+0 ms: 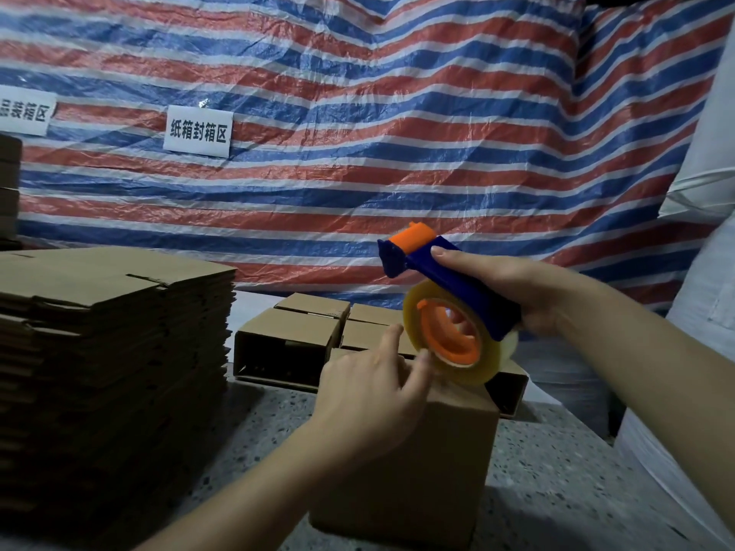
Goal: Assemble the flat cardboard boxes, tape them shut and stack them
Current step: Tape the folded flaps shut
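Gripping one tape dispenser [445,288], right hand [513,296]; left hand [370,399] touches roll.

A closed brown cardboard box [409,463] stands upright on the speckled floor. Above its top edge, tilted, is a blue and orange plastic tape dispenser [445,288] carrying a clear yellowish tape roll [449,336] (orange hub). At left rises a tall stack of flat brown cardboard blanks [115,351]. Behind stand several assembled brown boxes [290,344], one open-sided.
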The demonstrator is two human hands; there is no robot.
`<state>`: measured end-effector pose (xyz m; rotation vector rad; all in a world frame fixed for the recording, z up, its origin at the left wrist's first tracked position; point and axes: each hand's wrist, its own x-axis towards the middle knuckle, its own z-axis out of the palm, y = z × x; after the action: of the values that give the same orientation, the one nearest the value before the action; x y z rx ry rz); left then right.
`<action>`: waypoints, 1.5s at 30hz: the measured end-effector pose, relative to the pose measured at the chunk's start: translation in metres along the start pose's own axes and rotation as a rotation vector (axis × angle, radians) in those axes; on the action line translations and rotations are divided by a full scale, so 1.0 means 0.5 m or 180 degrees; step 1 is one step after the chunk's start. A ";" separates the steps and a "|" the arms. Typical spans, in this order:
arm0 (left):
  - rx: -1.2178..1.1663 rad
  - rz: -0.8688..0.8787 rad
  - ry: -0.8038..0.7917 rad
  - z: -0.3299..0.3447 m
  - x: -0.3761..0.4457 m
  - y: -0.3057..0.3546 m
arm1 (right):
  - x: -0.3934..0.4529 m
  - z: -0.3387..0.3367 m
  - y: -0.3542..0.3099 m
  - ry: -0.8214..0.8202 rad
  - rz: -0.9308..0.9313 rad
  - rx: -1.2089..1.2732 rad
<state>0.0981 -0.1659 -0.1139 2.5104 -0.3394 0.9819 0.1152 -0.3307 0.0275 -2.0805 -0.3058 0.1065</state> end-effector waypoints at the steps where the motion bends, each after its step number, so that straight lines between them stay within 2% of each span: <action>1: -0.0104 -0.0082 -0.0058 -0.006 0.004 -0.001 | 0.001 -0.013 -0.005 -0.0040 0.0057 0.0000; 6: -0.0749 -0.0512 -0.0428 -0.035 0.028 -0.011 | 0.016 -0.040 -0.020 -0.0318 0.0337 -0.0376; 11: -0.2624 -0.1367 -0.0824 -0.069 0.054 -0.034 | 0.039 -0.020 -0.028 -0.0517 0.0319 -0.0978; 15: -0.3571 -0.2053 -0.0727 -0.094 0.071 -0.042 | 0.044 -0.014 -0.037 -0.0641 0.0294 -0.1249; 18: -0.3865 -0.2080 -0.0518 -0.106 0.075 -0.049 | 0.042 -0.020 -0.035 -0.0663 0.0321 -0.1190; 23: -0.3778 -0.2029 -0.0644 -0.115 0.071 -0.056 | 0.041 -0.025 -0.030 -0.0686 0.0293 -0.1090; 33: -0.3601 -0.1861 -0.0546 -0.120 0.062 -0.055 | 0.045 -0.020 -0.046 -0.0755 0.0192 -0.1506; 39: -0.3087 -0.1716 -0.0399 -0.108 0.055 -0.043 | 0.049 -0.028 -0.070 -0.0790 0.0495 -0.2189; 45: -0.2863 -0.1842 -0.0384 -0.101 0.055 -0.039 | 0.053 -0.050 -0.066 -0.0770 0.0696 -0.2362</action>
<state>0.0955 -0.1273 -0.0674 1.6740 -0.0437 0.3196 0.1399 -0.3291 0.0697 -2.8426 -0.2877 0.4325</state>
